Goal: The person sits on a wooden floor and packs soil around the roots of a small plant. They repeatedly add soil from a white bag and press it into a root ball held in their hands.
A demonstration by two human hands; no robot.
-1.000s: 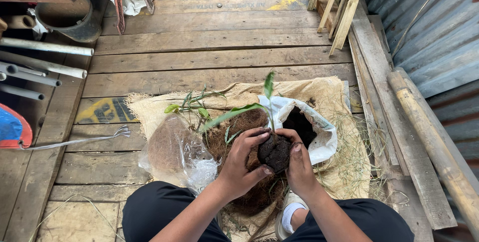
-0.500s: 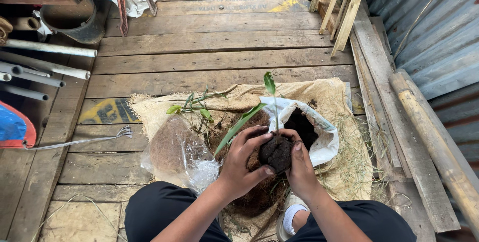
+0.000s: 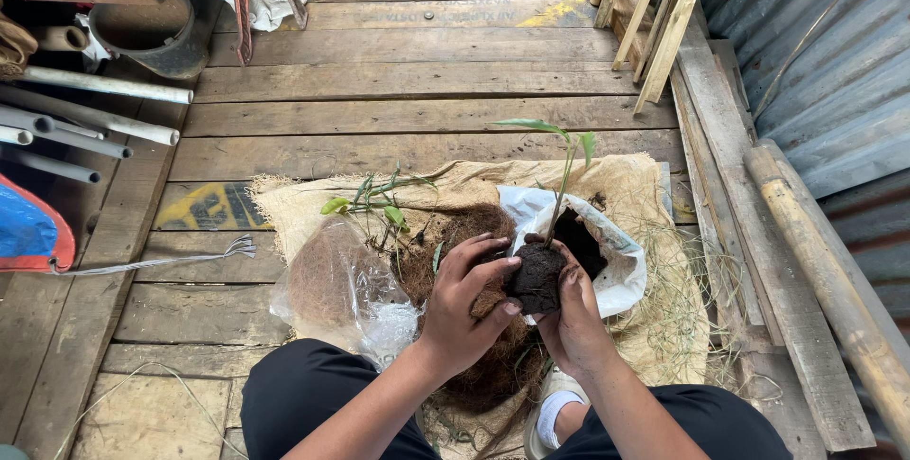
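A dark ball of soil (image 3: 536, 277) with a thin green seedling (image 3: 566, 159) growing out of it sits between both my hands. My left hand (image 3: 462, 304) cups the ball from the left with fingers curled over it. My right hand (image 3: 573, 313) presses it from the right and below. Under the hands lies a heap of brown coconut fibre (image 3: 483, 365) on a burlap sack (image 3: 654, 204). Just behind the ball stands a white bag (image 3: 621, 270), open, with dark soil inside.
A clear plastic bag of fibre (image 3: 332, 285) lies at my left knee, with small green plants (image 3: 374, 206) behind it. White pipes (image 3: 104, 86) and a black bucket (image 3: 152, 38) are at far left. Wooden slats (image 3: 654, 15) and poles (image 3: 825, 261) line the corrugated wall on the right.
The seedling now stands more upright and reaches farther up the view. My hands have shifted slightly around the soil ball, still pressing it.
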